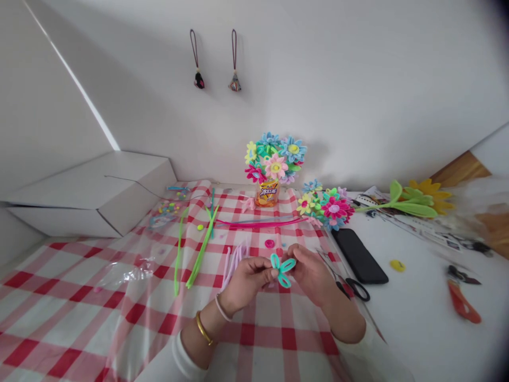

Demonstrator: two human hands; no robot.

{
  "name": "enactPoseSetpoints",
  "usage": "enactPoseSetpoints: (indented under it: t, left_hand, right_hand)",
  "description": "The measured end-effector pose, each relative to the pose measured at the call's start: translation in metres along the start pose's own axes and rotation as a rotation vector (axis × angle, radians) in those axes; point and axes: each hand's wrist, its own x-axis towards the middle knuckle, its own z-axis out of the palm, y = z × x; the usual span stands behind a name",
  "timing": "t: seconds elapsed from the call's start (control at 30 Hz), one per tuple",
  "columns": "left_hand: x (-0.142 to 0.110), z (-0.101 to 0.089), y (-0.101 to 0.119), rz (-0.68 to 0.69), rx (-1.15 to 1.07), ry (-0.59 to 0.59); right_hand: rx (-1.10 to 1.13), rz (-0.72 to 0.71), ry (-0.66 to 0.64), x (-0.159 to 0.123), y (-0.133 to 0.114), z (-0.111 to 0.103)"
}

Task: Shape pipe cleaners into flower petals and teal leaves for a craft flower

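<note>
Between thumb and forefinger, my left hand [254, 276] pinches a teal pipe-cleaner flower [284, 269] with looped petals. My right hand [312, 273] is on its other side, fingers bent and closed at the tip of the right petal; the exact contact there is partly hidden. Behind my left wrist lies a bunch of lilac pipe cleaners [235, 260]. A pink button-like ring [270, 243] rests on the cloth just beyond the flower. Black-handled scissors [358, 289] lie beside my right forearm.
A checked cloth [159, 323] covers the table. Green pipe cleaners [202, 249] and magenta pipe cleaners [258, 224] lie ahead. Pipe-cleaner flowers fill a labelled container [267, 194]; another bouquet [328, 207] lies nearby. A phone [360, 256], orange-handled pliers [463, 300] and a white box [91, 196] flank them.
</note>
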Motion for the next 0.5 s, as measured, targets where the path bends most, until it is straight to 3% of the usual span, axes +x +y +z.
enactPoseSetpoints:
  t: [0.1, 0.27, 0.37, 0.5]
  left_hand:
    - [-0.001, 0.000, 0.000, -0.058, -0.023, -0.029]
    - [-0.001, 0.001, -0.003, -0.111, -0.057, -0.096]
    - [-0.002, 0.001, -0.002, 0.019, 0.190, -0.130]
    - [-0.004, 0.001, 0.003, 0.195, 0.509, -0.160]
  right_hand:
    - [-0.133, -0.020, -0.048, -0.001, -0.002, -0.002]
    - [-0.192, 0.095, -0.060, -0.004, -0.001, 0.001]
    - [-0.214, 0.122, -0.042, -0.005, -0.003, 0.005]
    - [-0.294, 0.052, -0.004, -0.004, -0.003, 0.008]
